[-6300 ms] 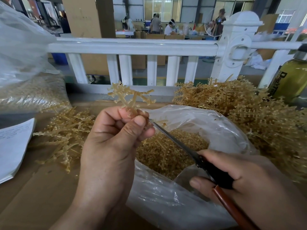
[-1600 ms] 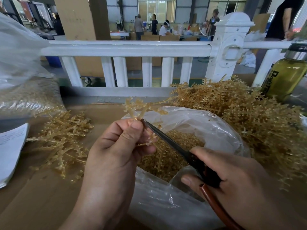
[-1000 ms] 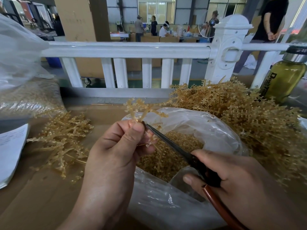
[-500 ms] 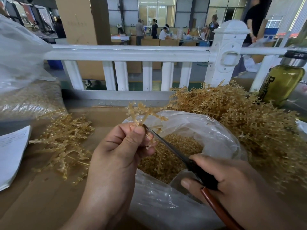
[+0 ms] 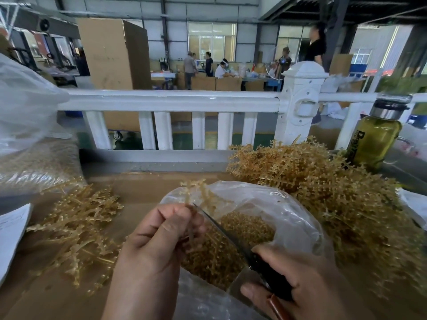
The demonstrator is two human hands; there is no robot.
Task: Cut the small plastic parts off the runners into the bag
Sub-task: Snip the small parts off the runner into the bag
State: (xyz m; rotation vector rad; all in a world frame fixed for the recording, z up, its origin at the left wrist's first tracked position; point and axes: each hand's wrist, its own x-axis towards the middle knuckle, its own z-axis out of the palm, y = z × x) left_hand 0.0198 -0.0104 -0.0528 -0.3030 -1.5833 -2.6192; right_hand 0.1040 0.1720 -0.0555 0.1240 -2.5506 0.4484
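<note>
As before, scissors (image 5: 221, 229) against pinched runner (image 5: 201, 195).

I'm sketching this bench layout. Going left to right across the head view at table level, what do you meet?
Sheet of paper → small runner pile → left hand pinching a runner → right hand gripping the scissors → green bottle.

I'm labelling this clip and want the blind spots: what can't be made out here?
Head view only:
- handles of the scissors: under the right hand
- stem of the runner: pinched inside the left hand, blurred above
- bottom of the bag: cut by the lower edge
- label of the bottle: partly behind the runner pile
</note>
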